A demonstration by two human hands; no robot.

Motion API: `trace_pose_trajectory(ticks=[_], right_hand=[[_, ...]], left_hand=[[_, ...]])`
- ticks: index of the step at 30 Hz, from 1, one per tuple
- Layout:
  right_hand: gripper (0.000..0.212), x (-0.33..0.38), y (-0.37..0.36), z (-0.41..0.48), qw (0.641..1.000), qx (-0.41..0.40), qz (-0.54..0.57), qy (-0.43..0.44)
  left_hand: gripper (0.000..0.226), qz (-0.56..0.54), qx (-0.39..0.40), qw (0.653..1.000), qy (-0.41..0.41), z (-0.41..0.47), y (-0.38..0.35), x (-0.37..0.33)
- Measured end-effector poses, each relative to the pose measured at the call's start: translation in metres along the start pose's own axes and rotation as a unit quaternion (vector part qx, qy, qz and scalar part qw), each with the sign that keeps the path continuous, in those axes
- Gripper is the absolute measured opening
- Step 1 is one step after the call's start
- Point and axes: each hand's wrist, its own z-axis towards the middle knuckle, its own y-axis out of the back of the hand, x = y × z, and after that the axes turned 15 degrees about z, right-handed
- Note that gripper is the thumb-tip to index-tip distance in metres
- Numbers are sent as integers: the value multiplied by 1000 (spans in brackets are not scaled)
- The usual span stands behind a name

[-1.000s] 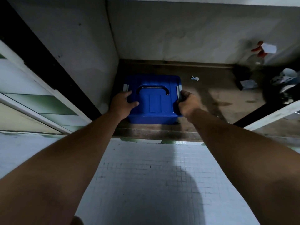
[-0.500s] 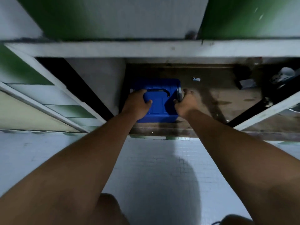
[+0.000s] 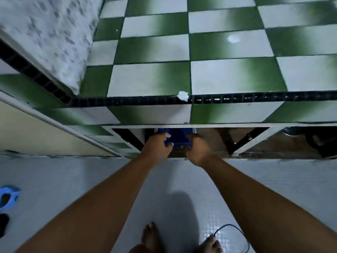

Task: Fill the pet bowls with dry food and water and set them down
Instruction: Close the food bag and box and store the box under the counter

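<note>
A blue plastic box (image 3: 177, 136) with a lid sits at the front of the low cupboard opening under the green and white tiled counter (image 3: 200, 77). My left hand (image 3: 157, 146) grips its left side with curled fingers. On the box's right side my right hand (image 3: 196, 147) holds it the same way. Most of the box is hidden by my hands and the counter's edge. No pet bowl can be made out for certain.
A light blue object (image 3: 9, 197) lies on the white floor at the far left, with a dark thing below it. A thin black cable (image 3: 231, 232) loops near my bare feet. Dark items (image 3: 317, 141) sit in the right cupboard section. A black brace (image 3: 242, 140) crosses the opening.
My view has risen from inside the cupboard to above the counter top. Both hands have kept hold of the blue box, which now sits nearer the cupboard's front edge.
</note>
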Motion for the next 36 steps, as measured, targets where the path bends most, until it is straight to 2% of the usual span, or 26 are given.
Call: trace_pose_trajectory(ticks=[5,10,17,22,28,32,36], right_hand=[[48,33,32,-49,997,-37,59,26],[36,68,72,-91,990,-82,67,91],[35,123,113,-164,977,-103,117,143],[24,160,165,-209,964,-131,144,179],[22,182,238,-231,956,-180,155,174],[23,193,277,-230,948,-218,155,171],[23,196,309,-229,938,-258,162,165]], left_hand=[[33,-35,-24,999,-13,-30,30,-25],[26,-51,-38,996,-57,-66,72,-59],[23,-59,-64,992,-91,-136,150,-100],[22,-37,-102,988,-113,-170,210,-129],[16,-73,-155,975,-143,-177,254,-166],[10,-148,-139,966,-159,-168,267,-207],[9,-161,-103,964,-183,-150,273,-252]])
